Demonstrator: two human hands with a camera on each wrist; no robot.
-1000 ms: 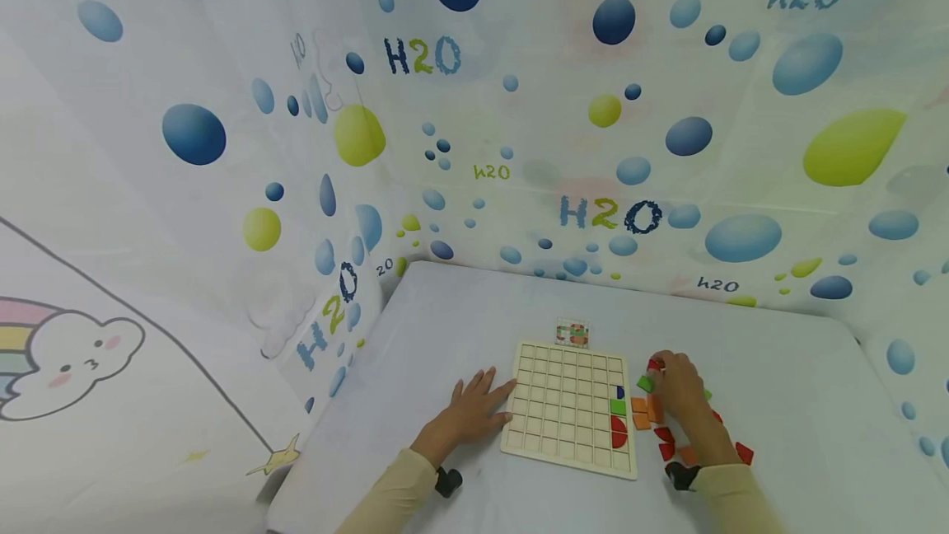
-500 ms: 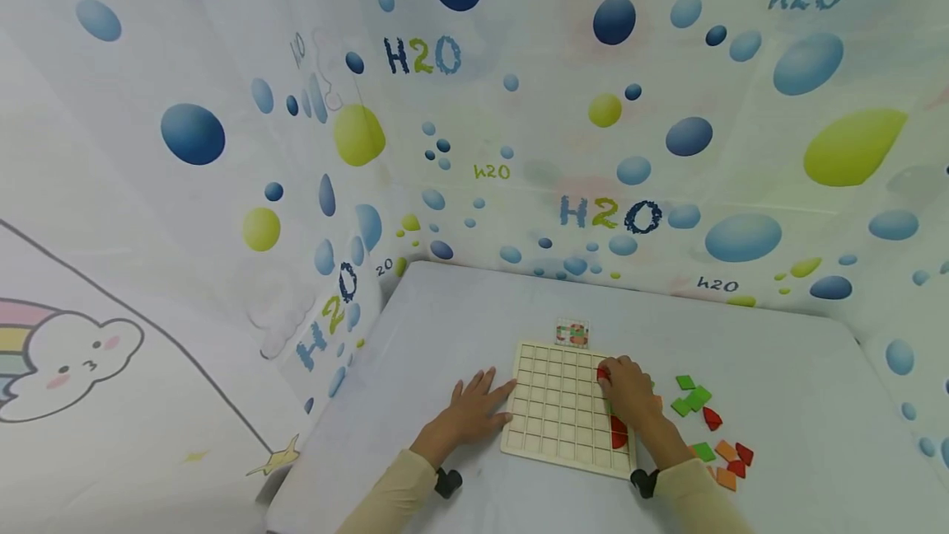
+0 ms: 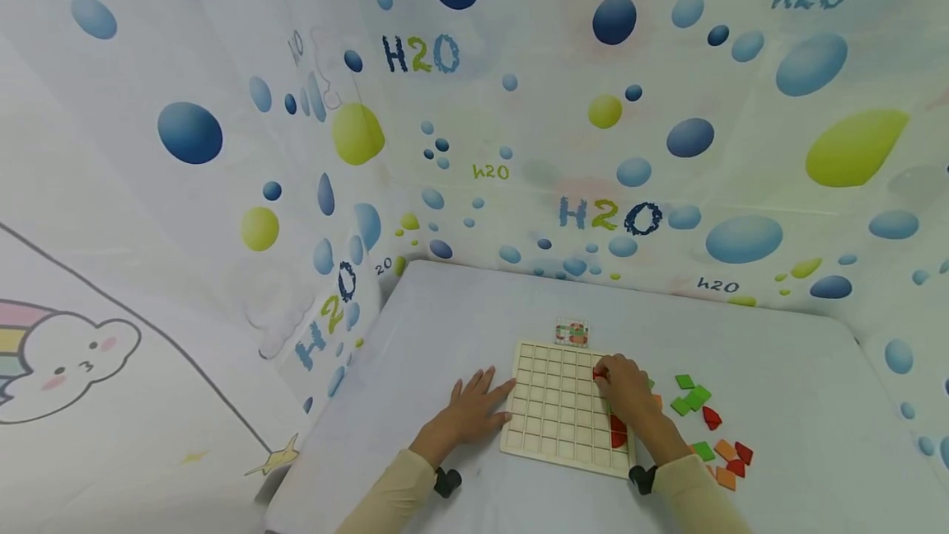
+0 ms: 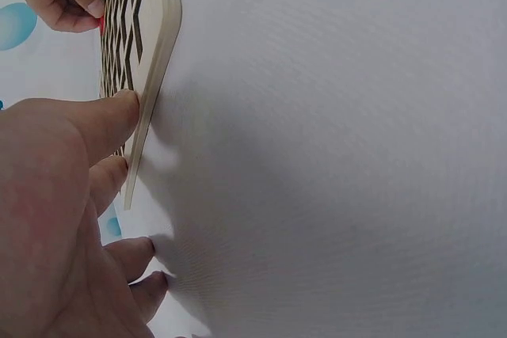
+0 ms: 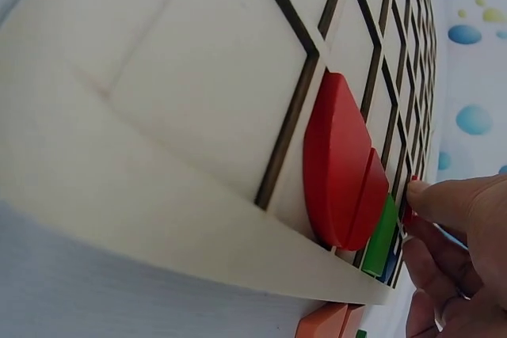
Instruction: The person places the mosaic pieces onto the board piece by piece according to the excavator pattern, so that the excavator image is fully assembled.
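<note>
Head view: I've got the right hand [image 3: 626, 390] over the far right part of the board [image 3: 549, 414], thumb and fingers pinched on a red piece [image 3: 597, 372] just left of the knuckles. That's the nearer hand by far; the left hand [image 3: 470, 409], fingers spread, rests at the board's left side. Left wrist: thumb and one finger touch that wooden edge. Right wrist: the pinched red piece sits far of two bigger-looking red pieces [image 5: 334, 176], a green piece [image 5: 382, 239] and a blue piece [image 5: 389, 267]. Long axis? Fingertips hide it; can't tell.
</note>
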